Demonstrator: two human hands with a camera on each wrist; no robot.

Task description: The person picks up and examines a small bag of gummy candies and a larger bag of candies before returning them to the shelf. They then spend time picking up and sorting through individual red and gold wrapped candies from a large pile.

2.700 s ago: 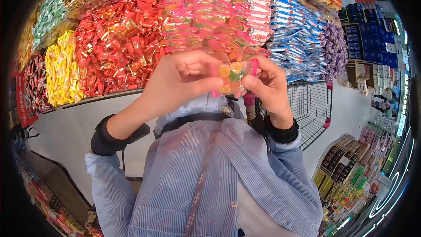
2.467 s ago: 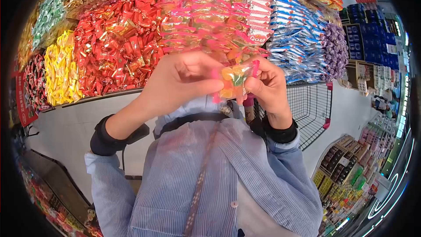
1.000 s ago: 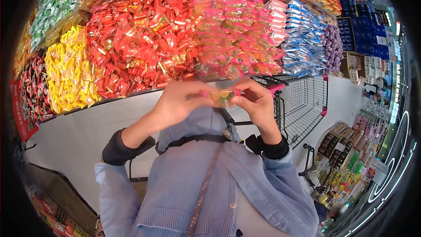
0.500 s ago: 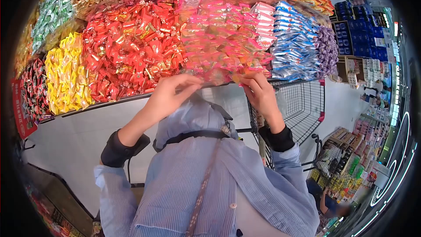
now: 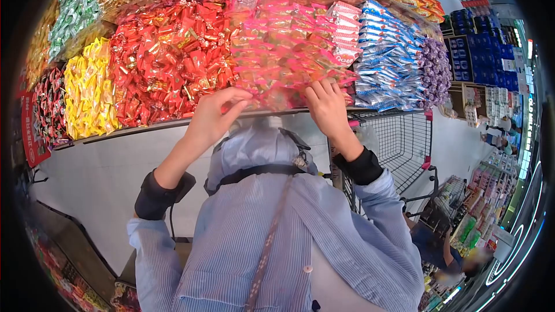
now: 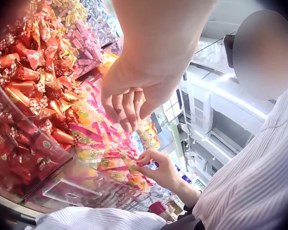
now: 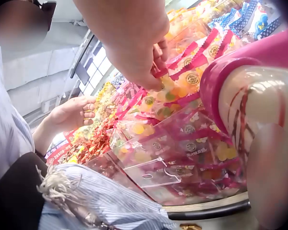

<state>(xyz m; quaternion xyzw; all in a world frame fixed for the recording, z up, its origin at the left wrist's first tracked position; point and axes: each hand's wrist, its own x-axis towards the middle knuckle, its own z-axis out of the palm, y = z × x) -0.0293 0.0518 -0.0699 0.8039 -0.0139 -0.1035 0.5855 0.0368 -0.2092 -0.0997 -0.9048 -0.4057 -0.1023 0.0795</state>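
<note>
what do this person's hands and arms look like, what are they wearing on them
The left hand and right hand are bare. A black band circles each wrist; what may be a thin dark cable hangs by the left one. The sleeves are light blue with fine pale stripes.

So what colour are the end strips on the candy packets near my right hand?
The end strips are pink, clearest in the right wrist view.

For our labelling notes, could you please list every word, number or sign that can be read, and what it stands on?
"QQ", as it seems: on a white-and-red packet; the rest is unclear.
"OLD MILK", as it seems: on the lit sign at far right; the rest is too small.
Pink-edged candy packets: round marks and lettering, too small and blurred.
Red sign at far left: white characters, too blurred.
</note>
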